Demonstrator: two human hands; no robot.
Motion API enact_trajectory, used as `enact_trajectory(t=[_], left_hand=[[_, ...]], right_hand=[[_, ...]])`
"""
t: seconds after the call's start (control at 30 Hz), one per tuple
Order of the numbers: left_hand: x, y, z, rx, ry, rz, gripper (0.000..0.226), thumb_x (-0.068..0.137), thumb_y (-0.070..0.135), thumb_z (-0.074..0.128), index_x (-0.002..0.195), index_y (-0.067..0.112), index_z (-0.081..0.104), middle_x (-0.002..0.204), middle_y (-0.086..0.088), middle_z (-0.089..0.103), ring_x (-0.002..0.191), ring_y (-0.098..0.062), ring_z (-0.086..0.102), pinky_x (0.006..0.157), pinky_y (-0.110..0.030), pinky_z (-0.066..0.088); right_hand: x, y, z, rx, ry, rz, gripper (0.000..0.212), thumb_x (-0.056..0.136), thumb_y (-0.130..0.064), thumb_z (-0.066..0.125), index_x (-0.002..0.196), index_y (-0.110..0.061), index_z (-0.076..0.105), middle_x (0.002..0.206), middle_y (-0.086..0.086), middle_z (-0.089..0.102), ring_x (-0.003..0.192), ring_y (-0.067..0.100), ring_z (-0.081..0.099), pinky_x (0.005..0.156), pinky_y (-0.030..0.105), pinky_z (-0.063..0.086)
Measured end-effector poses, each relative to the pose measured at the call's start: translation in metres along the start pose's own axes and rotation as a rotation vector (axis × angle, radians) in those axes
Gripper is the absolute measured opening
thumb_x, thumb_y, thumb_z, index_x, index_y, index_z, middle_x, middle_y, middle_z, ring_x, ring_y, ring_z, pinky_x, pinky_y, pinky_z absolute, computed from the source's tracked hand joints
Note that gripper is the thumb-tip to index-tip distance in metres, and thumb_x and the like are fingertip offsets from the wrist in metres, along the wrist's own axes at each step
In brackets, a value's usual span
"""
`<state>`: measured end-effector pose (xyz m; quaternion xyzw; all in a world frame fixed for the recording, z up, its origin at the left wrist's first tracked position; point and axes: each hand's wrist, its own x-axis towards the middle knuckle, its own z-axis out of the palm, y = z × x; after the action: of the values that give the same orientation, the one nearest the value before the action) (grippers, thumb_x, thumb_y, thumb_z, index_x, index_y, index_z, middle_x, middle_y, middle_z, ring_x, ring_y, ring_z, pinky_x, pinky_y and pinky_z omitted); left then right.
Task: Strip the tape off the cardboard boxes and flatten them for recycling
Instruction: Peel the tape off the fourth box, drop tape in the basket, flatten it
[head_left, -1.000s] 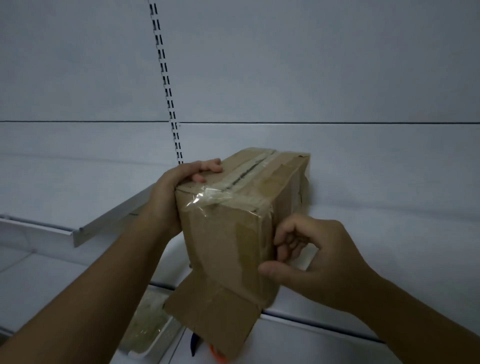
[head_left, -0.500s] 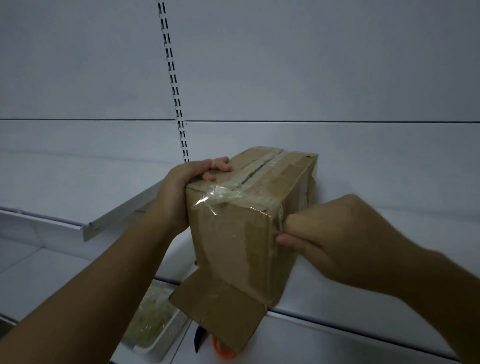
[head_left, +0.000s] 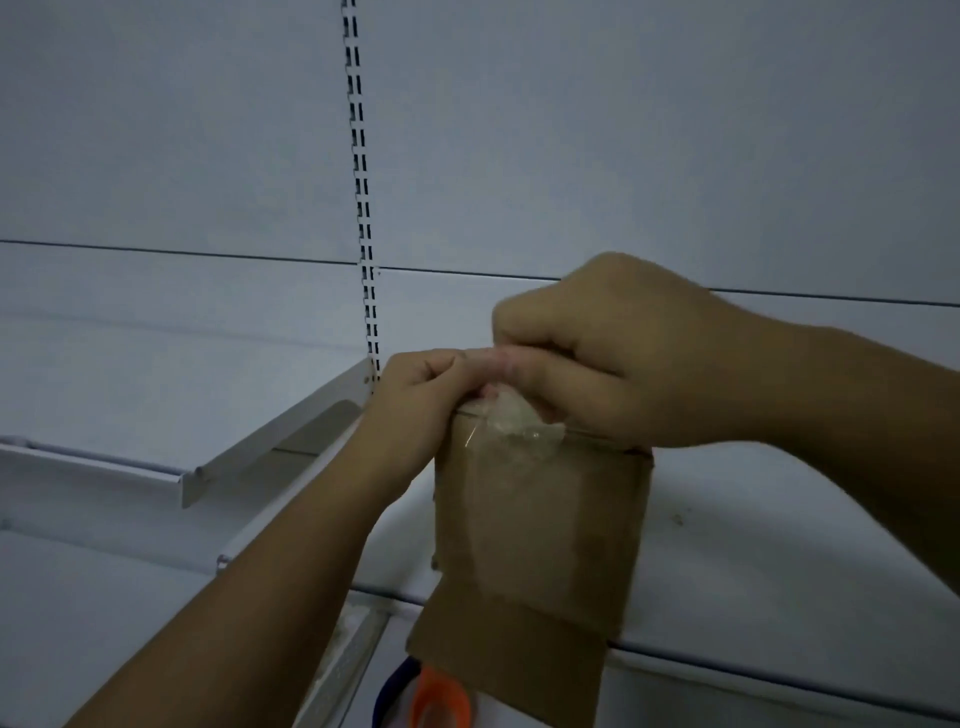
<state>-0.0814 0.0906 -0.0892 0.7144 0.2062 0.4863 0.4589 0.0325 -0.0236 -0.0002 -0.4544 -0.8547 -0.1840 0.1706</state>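
holding a small brown cardboard box (head_left: 540, 519) upright at the front edge of a white metal shelf (head_left: 779, 545), bottom flap hanging open. gripping its top left corner with the left hand (head_left: 421, 395), fingers curled. pinching a crumpled strip of clear tape (head_left: 511, 422) at the top edge in the closed grip of the right hand (head_left: 613, 358). below the flap, a partly hidden orange and dark blue object (head_left: 441, 699).

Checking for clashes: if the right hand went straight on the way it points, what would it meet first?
The left hand, beside the right hand above the tape on the box; they seem to touch, though depth is unclear.
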Motion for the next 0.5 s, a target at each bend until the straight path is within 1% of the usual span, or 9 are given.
enact_trajectory(t=[0.03, 0.1, 0.13, 0.17, 0.23, 0.27, 0.33, 0.4, 0.5], left_hand=[[-0.001, -0.001, -0.001, 0.018, 0.007, 0.022, 0.032, 0.074, 0.034, 0.058, 0.050, 0.012, 0.062, 0.050, -0.002, 0.053, 0.049, -0.010, 0.046, 0.048, -0.017, 0.036], [-0.004, -0.001, -0.003, 0.037, 0.004, 0.070, 0.045, 0.084, 0.026, 0.055, 0.040, 0.022, 0.051, 0.041, 0.012, 0.044, 0.041, -0.001, 0.037, 0.043, -0.010, 0.031], [-0.004, -0.002, -0.004, 0.043, 0.009, 0.093, 0.049, 0.088, 0.022, 0.054, 0.039, 0.025, 0.050, 0.039, 0.014, 0.045, 0.040, 0.002, 0.040, 0.044, -0.008, 0.032], [-0.005, -0.003, -0.005, 0.047, 0.014, 0.115, 0.049, 0.090, 0.018, 0.054, 0.042, 0.026, 0.055, 0.043, 0.015, 0.052, 0.044, 0.004, 0.048, 0.047, -0.005, 0.036], [-0.007, -0.005, -0.003, 0.054, 0.010, 0.140, 0.034, 0.093, 0.018, 0.053, 0.063, 0.019, 0.071, 0.066, 0.016, 0.069, 0.072, 0.006, 0.064, 0.065, -0.005, 0.044], [-0.010, -0.008, -0.002, 0.076, 0.009, 0.153, 0.029, 0.094, 0.023, 0.051, 0.077, 0.017, 0.074, 0.080, 0.016, 0.072, 0.086, 0.005, 0.065, 0.076, -0.008, 0.045], [-0.016, -0.013, -0.005, 0.188, 0.011, 0.281, 0.035, 0.095, 0.036, 0.042, 0.094, 0.019, 0.072, 0.099, 0.014, 0.068, 0.102, 0.001, 0.061, 0.088, -0.016, 0.045], [-0.023, -0.013, -0.007, 0.358, -0.056, 0.480, 0.048, 0.092, 0.050, 0.035, 0.101, 0.016, 0.067, 0.107, 0.005, 0.066, 0.106, -0.008, 0.059, 0.091, -0.023, 0.046], [-0.028, -0.007, -0.003, 0.705, -0.090, 0.633, 0.070, 0.077, 0.068, 0.045, 0.103, 0.008, 0.067, 0.108, -0.008, 0.067, 0.100, -0.022, 0.062, 0.088, -0.029, 0.044]], right_hand=[[0.004, 0.002, 0.006, 0.083, 0.029, 0.057, 0.037, 0.095, -0.033, 0.040, 0.066, -0.013, 0.053, 0.052, -0.008, 0.048, 0.054, 0.008, 0.046, 0.054, 0.018, 0.036], [0.015, 0.003, 0.022, 0.256, 0.123, 0.203, 0.040, 0.098, -0.024, 0.043, 0.062, -0.008, 0.051, 0.051, -0.003, 0.052, 0.051, 0.010, 0.048, 0.058, 0.028, 0.043], [0.016, 0.004, 0.031, 0.409, 0.188, 0.289, 0.041, 0.098, -0.021, 0.042, 0.059, -0.009, 0.048, 0.049, -0.002, 0.050, 0.047, 0.009, 0.047, 0.058, 0.029, 0.045], [0.015, 0.007, 0.037, 0.547, 0.260, 0.359, 0.042, 0.098, -0.019, 0.042, 0.057, -0.010, 0.046, 0.046, -0.003, 0.048, 0.044, 0.007, 0.044, 0.055, 0.027, 0.044], [0.010, 0.012, 0.044, 0.678, 0.405, 0.459, 0.044, 0.099, -0.019, 0.040, 0.055, -0.012, 0.043, 0.042, -0.008, 0.044, 0.041, 0.004, 0.040, 0.049, 0.018, 0.039], [0.008, 0.014, 0.045, 0.697, 0.461, 0.474, 0.045, 0.099, -0.020, 0.039, 0.055, -0.013, 0.042, 0.041, -0.009, 0.043, 0.040, 0.003, 0.039, 0.048, 0.015, 0.037], [0.004, 0.015, 0.045, 0.730, 0.533, 0.476, 0.044, 0.100, -0.019, 0.038, 0.056, -0.013, 0.041, 0.041, -0.009, 0.042, 0.041, 0.003, 0.038, 0.047, 0.014, 0.035], [0.001, 0.016, 0.045, 0.809, 0.551, 0.494, 0.042, 0.100, -0.019, 0.037, 0.059, -0.011, 0.041, 0.042, -0.009, 0.041, 0.040, 0.002, 0.037, 0.044, 0.014, 0.035], [0.001, 0.019, 0.045, 0.925, 0.608, 0.532, 0.040, 0.100, -0.021, 0.036, 0.062, -0.011, 0.039, 0.043, -0.011, 0.037, 0.040, 0.003, 0.034, 0.040, 0.014, 0.033]])
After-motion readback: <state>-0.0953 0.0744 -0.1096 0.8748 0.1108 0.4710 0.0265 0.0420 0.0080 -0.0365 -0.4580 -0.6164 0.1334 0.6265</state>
